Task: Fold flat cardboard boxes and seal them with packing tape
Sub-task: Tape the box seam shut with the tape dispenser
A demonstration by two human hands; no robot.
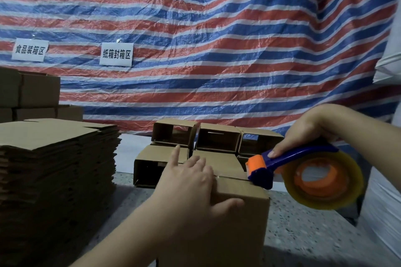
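While left hand steadies box, dispenser (seemingly) touching.

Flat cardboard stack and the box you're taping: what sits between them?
Nothing: the head view shows only bare speckled floor between the flat cardboard stack and the box under the left hand.
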